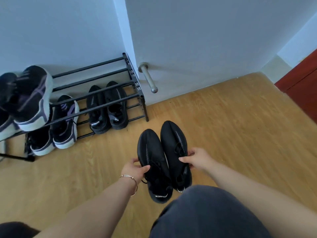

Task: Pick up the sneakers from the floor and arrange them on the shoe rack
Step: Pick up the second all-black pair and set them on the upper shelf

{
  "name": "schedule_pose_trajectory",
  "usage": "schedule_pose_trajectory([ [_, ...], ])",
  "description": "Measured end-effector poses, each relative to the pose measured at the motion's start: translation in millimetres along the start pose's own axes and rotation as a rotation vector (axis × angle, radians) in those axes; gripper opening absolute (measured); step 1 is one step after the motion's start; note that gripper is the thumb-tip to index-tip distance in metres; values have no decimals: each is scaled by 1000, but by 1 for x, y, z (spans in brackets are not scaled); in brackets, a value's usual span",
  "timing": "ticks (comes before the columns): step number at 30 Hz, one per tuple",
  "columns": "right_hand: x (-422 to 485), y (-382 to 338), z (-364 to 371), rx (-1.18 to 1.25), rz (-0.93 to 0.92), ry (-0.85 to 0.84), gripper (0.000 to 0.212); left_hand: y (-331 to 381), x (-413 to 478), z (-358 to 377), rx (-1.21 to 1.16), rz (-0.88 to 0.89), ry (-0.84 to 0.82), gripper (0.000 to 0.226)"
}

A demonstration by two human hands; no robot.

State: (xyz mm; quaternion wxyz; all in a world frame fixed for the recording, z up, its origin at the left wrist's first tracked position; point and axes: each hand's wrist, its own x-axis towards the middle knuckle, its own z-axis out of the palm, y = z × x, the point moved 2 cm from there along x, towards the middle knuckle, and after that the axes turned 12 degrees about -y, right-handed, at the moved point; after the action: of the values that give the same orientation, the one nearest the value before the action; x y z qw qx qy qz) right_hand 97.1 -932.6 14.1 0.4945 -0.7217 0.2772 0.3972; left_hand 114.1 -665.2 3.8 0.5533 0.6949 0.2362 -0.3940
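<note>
Two black knit sneakers lie side by side, toes pointing away from me. My left hand (135,169) grips the left black sneaker (151,152) at its lace area. My right hand (197,159) grips the right black sneaker (173,136) at its laces. Whether they rest on the wooden floor or hang just above it I cannot tell. The black metal shoe rack (109,98) stands against the wall to the upper left. Its lower tier holds another black pair (107,109) and a black-purple pair (64,122). A black-purple sneaker (32,98) sits on the top tier at the left.
A metal door stopper (148,78) sticks out of the white wall right of the rack. A reddish-brown door or cabinet (303,88) stands at the far right. My knee in dark trousers (205,213) is in the foreground. Wooden floor (240,126) spreads to the right.
</note>
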Motion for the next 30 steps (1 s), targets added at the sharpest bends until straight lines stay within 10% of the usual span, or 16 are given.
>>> schedule_pose_trajectory([
  [30,-30,-227,113,-1,-425,107,33,107,-55,-228,-199,366,80,56],
])
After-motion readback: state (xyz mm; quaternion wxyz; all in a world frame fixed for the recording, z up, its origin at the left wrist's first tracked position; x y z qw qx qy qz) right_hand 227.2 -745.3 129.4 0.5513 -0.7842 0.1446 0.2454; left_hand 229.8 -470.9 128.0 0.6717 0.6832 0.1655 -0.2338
